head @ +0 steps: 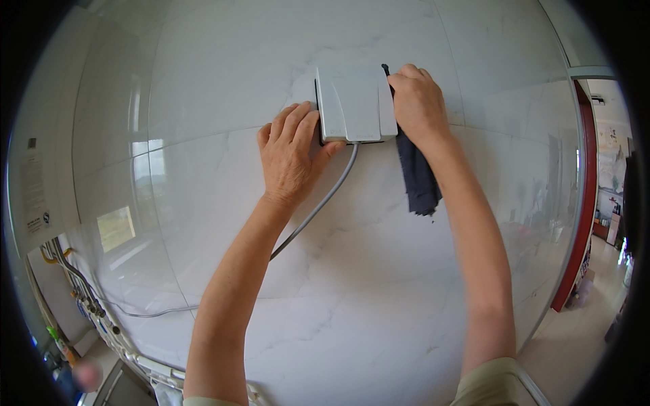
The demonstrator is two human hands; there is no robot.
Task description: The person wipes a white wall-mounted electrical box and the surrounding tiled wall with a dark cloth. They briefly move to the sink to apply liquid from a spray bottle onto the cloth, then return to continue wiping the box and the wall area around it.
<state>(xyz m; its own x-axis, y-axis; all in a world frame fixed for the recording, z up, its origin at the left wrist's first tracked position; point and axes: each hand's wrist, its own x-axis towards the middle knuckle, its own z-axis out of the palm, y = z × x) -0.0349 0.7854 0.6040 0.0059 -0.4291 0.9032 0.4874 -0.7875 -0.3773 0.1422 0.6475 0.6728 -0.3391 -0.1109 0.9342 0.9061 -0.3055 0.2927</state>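
Note:
A white plastic socket cover box is mounted on the marbled tile wall, with a dark edge showing along its left side and bottom. My left hand rests against the box's left edge, fingertips at its side and thumb under its lower left corner. A grey cable leaves the bottom of the box and passes behind my left forearm. At the box's upper right side, my right hand grips a dark cloth. The cloth hangs below that hand along the wall, and a small tip of it sticks out above the fingers.
Pipes and valves run down the wall at the lower left, beside a white appliance bearing a label. A white rail crosses the bottom left. A doorway with a dark red frame opens at the right.

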